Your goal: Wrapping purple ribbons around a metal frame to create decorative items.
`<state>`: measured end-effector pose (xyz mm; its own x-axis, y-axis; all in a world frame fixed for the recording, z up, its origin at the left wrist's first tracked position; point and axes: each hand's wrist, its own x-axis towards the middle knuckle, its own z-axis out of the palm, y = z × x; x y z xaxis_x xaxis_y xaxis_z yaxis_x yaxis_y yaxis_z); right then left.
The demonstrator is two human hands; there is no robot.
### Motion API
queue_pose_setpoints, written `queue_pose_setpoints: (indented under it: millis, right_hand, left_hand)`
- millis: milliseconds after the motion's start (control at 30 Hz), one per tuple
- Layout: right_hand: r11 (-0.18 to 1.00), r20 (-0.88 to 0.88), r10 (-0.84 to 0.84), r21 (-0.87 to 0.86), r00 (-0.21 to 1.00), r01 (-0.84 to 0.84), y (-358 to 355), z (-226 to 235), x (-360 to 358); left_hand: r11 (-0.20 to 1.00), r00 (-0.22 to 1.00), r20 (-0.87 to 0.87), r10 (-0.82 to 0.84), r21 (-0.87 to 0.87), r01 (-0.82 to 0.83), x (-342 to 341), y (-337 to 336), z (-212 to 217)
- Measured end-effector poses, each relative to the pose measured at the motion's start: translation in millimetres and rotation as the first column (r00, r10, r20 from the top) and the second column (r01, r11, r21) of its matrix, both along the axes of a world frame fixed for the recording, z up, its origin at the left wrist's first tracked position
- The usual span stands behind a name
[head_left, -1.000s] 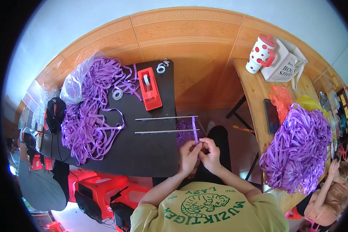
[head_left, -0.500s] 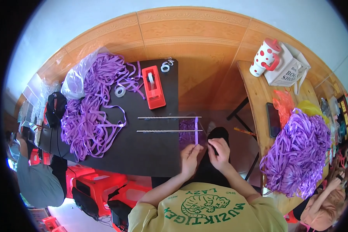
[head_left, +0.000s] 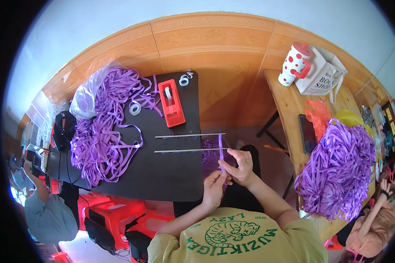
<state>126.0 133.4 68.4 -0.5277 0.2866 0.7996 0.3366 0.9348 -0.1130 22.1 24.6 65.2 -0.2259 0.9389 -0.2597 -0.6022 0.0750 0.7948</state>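
Observation:
Two thin metal rods [head_left: 180,136] lie side by side, their right ends jutting past the edge of the black table. A purple ribbon [head_left: 220,142] runs across both rods near these ends and down to my hands. My left hand [head_left: 215,187] pinches the ribbon's lower length below the rods. Just above it, my right hand [head_left: 241,167] has thumb and index finger apart: the thumb lies against the ribbon, the index fingertip is at the near rod's end. Its other fingers are partly hidden.
On the black table [head_left: 162,179] are heaped purple ribbon [head_left: 101,149], a red tape dispenser [head_left: 174,115] and tape rolls [head_left: 135,108]. The wooden table [head_left: 274,83] at right bears more ribbon [head_left: 338,171], a phone [head_left: 307,133], a dotted tumbler [head_left: 294,65] and a bag. People sit at both sides.
My right hand has moved left and up to the ribbon and the near rod's end. My left hand has gone slightly lower, still pinching the ribbon. The view has shifted slightly.

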Motion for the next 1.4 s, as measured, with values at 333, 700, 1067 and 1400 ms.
queue_pose_setpoints:
  millis: [333, 700, 1067, 1400]
  right_hand:
    - [1.000, -0.050, 0.025, 0.019, 0.998, -0.024, -9, 19, -3]
    - [0.777, -0.282, 0.111, -0.573, 0.953, -0.260, 22, 81, -28]
    - [-0.115, -0.549, -0.134, -0.818, 0.825, -0.563, 117, 28, -76]
    - [-0.320, -0.496, -0.398, -0.714, 0.772, -0.623, 119, 13, -71]
  left_hand:
    - [0.995, 0.994, -0.042, -0.098, -0.002, 0.098, -5, -13, 25]
    - [0.761, 0.980, -0.134, 0.147, 0.648, -0.025, -51, 0, 138]
    - [0.920, 0.891, -0.230, -0.392, -0.098, 0.380, -12, 5, 4]
    - [0.971, 0.863, -0.450, 0.231, 0.159, -0.177, -24, 77, -41]
